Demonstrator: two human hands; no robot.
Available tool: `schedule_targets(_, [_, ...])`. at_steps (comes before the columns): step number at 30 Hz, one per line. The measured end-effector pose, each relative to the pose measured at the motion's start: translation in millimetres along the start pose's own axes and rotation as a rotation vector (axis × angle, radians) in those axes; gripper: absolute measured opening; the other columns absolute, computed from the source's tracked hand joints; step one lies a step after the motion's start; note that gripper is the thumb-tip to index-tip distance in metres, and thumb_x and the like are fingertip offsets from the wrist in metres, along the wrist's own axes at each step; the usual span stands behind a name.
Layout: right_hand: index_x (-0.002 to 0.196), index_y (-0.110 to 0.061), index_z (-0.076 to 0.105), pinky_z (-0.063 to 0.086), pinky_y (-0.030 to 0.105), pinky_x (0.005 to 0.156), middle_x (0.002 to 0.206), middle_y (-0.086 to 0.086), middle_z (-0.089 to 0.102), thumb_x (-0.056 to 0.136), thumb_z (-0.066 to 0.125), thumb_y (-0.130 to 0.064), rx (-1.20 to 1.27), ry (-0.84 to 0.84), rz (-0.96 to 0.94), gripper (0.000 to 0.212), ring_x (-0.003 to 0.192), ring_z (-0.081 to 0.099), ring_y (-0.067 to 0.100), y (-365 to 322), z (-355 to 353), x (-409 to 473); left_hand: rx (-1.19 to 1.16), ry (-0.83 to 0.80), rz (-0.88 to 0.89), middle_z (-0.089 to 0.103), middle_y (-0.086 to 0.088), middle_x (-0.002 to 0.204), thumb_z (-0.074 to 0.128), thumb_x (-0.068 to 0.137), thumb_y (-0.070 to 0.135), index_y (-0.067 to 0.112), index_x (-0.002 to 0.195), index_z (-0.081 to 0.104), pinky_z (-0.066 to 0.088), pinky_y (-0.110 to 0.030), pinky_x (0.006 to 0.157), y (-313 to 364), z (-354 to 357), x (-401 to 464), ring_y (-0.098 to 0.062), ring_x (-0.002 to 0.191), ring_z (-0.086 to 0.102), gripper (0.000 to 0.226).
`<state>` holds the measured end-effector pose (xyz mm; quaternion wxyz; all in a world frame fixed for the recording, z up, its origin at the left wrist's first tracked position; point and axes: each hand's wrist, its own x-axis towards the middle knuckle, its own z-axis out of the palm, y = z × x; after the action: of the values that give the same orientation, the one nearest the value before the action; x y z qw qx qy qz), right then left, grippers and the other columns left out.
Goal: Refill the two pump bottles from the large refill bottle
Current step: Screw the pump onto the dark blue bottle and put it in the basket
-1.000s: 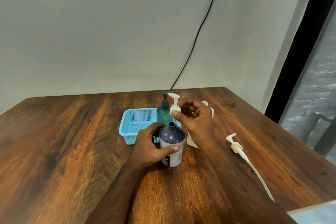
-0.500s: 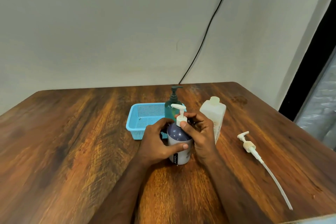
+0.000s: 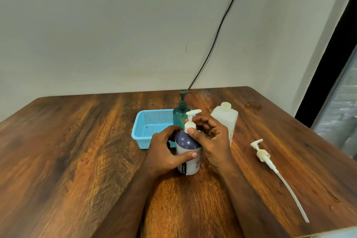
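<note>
Pump head (image 3: 190,121), held above the purple bottle (image 3: 188,152) 1 s ago, now seated; right hand (image 3: 210,139) pinching its collar, left hand (image 3: 166,150) clasping bottle. Capping nearly done.

Both bare forearms rise from the near edge of the desk (image 3: 77,150) and converge toward its middle. The left hand (image 3: 166,152) wraps the side of the upright purple-and-white pump bottle (image 3: 188,152), thumb laid across its front and fingers (image 3: 170,131) curled round the far side. The right hand (image 3: 214,141) sits just beside it, wrist low near the desk, thumb and forefinger pinching the collar of the white pump head (image 3: 191,121). Its other fingers arch loosely above, apparently touching nothing, though the view there is unclear.
</note>
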<state>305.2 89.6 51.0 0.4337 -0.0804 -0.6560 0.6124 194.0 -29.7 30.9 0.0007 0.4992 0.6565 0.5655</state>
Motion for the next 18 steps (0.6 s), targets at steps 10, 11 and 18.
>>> schedule_targets(10, [0.102,-0.018,0.070,0.060,0.033,0.081,0.103,0.000,0.075,0.079,0.081,-0.002,0.035,-0.002,0.037,0.030,0.103,0.071,0.020,-0.6,2.8,-0.4,-0.015,-0.009,-0.007,0.071,0.016,0.110,0.092,0.064,0.042,0.023,0.120,0.065,0.057,-0.020,0.081,0.3,0.3,-0.4,-0.008,0.104,0.068,0.065])
schedule_targets(11, [0.101,-0.017,0.069,0.060,0.036,0.082,0.102,-0.001,0.075,0.078,0.082,-0.003,0.027,-0.002,0.045,0.031,0.103,0.071,0.021,-0.1,3.5,0.2,-0.016,-0.011,-0.008,0.071,0.017,0.111,0.092,0.065,0.040,0.023,0.120,0.065,0.056,-0.020,0.081,0.4,0.2,-0.4,-0.007,0.104,0.068,0.064])
schedule_targets(18, [0.101,-0.015,0.064,0.061,0.037,0.085,0.096,-0.008,0.071,0.073,0.087,-0.009,-0.051,0.035,0.018,0.037,0.100,0.070,0.017,-0.3,5.3,-1.2,-0.005,-0.009,-0.009,0.071,0.015,0.112,0.093,0.066,0.040,0.023,0.120,0.064,0.057,-0.022,0.082,-1.2,-0.2,-0.5,-0.007,0.105,0.068,0.064])
